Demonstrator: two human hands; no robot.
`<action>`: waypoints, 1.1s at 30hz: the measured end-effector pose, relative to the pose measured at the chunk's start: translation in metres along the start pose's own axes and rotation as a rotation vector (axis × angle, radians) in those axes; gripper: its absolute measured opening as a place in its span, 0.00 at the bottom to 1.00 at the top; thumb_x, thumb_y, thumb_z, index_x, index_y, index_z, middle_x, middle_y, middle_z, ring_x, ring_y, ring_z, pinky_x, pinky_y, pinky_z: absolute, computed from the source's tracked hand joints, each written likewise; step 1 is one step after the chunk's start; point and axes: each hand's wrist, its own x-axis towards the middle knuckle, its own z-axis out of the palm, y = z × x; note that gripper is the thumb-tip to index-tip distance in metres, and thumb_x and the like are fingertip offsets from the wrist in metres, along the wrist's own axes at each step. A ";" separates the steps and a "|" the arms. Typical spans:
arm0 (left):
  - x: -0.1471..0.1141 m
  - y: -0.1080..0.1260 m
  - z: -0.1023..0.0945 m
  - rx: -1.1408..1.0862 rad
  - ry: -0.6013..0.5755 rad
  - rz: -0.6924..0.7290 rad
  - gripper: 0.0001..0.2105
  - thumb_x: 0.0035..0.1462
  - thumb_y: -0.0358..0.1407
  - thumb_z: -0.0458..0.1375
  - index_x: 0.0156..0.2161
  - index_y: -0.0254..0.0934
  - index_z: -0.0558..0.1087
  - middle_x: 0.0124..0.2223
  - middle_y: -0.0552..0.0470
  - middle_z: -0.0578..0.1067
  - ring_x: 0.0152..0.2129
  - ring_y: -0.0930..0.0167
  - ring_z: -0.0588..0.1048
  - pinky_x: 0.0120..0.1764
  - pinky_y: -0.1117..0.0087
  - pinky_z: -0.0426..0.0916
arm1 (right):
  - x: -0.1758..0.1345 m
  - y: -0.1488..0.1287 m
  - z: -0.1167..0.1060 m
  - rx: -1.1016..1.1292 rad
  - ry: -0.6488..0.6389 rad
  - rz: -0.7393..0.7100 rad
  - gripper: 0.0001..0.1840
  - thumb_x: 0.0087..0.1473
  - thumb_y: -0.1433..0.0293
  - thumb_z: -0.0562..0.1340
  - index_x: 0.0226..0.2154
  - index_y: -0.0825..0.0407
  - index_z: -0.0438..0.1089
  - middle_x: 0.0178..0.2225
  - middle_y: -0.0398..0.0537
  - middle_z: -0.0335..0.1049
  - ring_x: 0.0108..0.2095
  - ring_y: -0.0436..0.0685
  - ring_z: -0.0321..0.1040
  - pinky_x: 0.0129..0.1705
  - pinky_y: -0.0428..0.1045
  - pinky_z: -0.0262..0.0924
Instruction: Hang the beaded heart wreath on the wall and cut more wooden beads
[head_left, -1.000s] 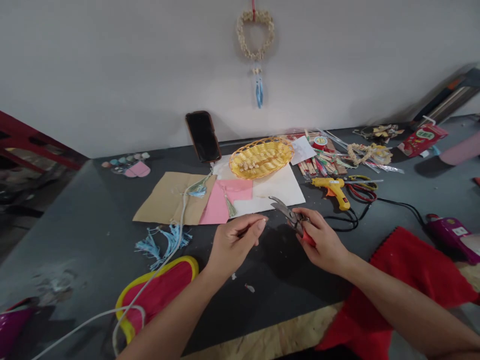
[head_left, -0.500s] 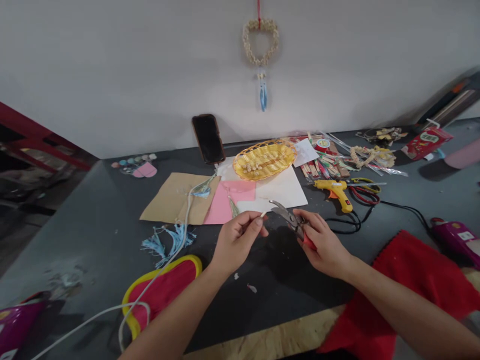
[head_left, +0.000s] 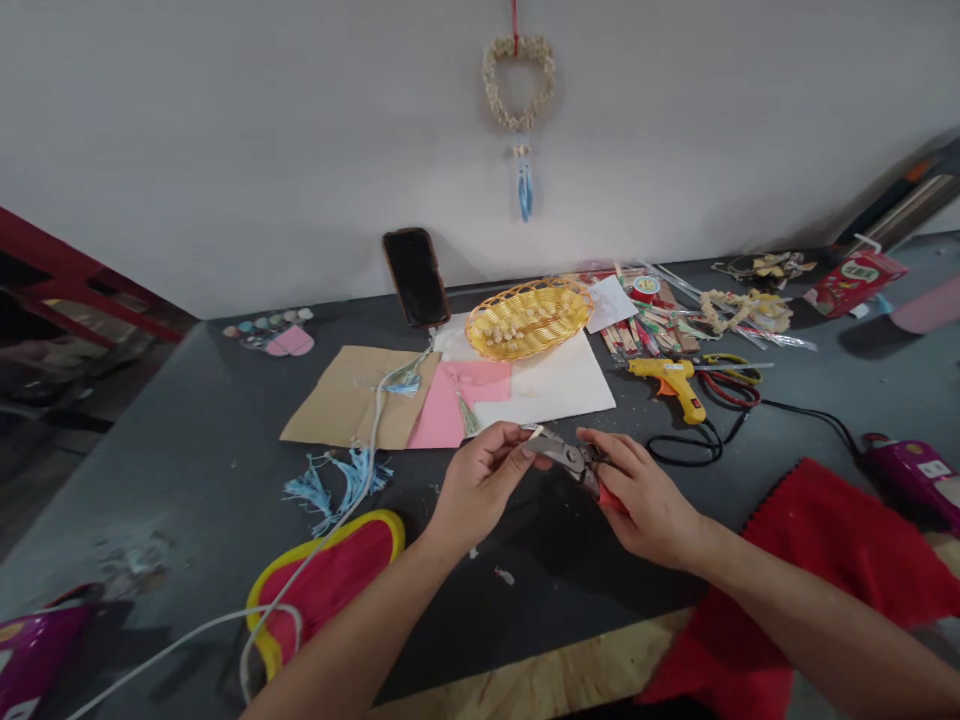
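Note:
My left hand (head_left: 480, 485) pinches a small pale stick (head_left: 537, 432) between thumb and fingers, most of it hidden. Wrapped around the red handles of metal pruning shears (head_left: 564, 455) is my right hand (head_left: 652, 500). The shears' jaws lie around the stick, close to my left fingertips. Beyond the hands, a yellow woven basket (head_left: 540, 350) with small pale pieces stands on white paper (head_left: 570, 392). A pale tassel (head_left: 466, 412) rests on pink paper (head_left: 431, 420) beside brown paper (head_left: 330, 405).
A yellow glue gun (head_left: 675, 385) with a black cord lies at right, near bundled sticks (head_left: 622, 340). A phone (head_left: 415, 278) leans on the wall below a hanging heart wreath (head_left: 489, 85). Blue tassels (head_left: 360, 480) and a white cable (head_left: 322, 550) lie left; red cloth (head_left: 840, 560) right.
The shears have moved left toward my left hand, and their jaws have come around the pale stick. My left hand has stayed nearly in place.

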 end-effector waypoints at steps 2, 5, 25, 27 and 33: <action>-0.001 0.003 0.001 0.010 -0.011 0.013 0.12 0.58 0.43 0.59 0.40 0.35 0.73 0.35 0.47 0.80 0.25 0.73 0.74 0.23 0.76 0.59 | 0.000 -0.002 -0.001 0.008 0.011 -0.008 0.12 0.49 0.81 0.57 0.36 0.52 0.65 0.60 0.62 0.58 0.58 0.66 0.57 0.53 0.64 0.63; -0.003 0.006 0.002 0.032 -0.020 0.023 0.11 0.58 0.42 0.58 0.38 0.35 0.73 0.34 0.48 0.80 0.27 0.72 0.75 0.24 0.76 0.61 | -0.001 -0.003 -0.001 0.018 0.016 -0.014 0.11 0.48 0.81 0.57 0.35 0.52 0.65 0.60 0.62 0.58 0.58 0.66 0.58 0.53 0.63 0.63; -0.005 0.004 0.001 0.187 0.040 0.125 0.08 0.59 0.37 0.56 0.35 0.35 0.74 0.30 0.52 0.80 0.28 0.72 0.77 0.33 0.75 0.67 | -0.004 0.000 0.010 0.076 0.097 0.008 0.37 0.47 0.80 0.56 0.60 0.61 0.48 0.58 0.70 0.61 0.58 0.67 0.62 0.53 0.62 0.65; -0.006 0.004 0.001 0.202 0.035 0.150 0.08 0.59 0.37 0.56 0.35 0.35 0.74 0.30 0.52 0.80 0.29 0.72 0.77 0.33 0.75 0.67 | -0.004 -0.001 0.010 0.063 0.035 0.036 0.39 0.48 0.78 0.57 0.62 0.61 0.46 0.59 0.68 0.61 0.57 0.67 0.62 0.55 0.63 0.64; -0.006 0.004 0.002 0.230 0.032 0.160 0.08 0.59 0.38 0.55 0.35 0.35 0.74 0.29 0.52 0.79 0.28 0.72 0.77 0.32 0.76 0.68 | 0.001 -0.005 0.002 0.113 -0.091 0.101 0.36 0.49 0.78 0.57 0.61 0.55 0.52 0.59 0.60 0.61 0.58 0.65 0.60 0.57 0.63 0.61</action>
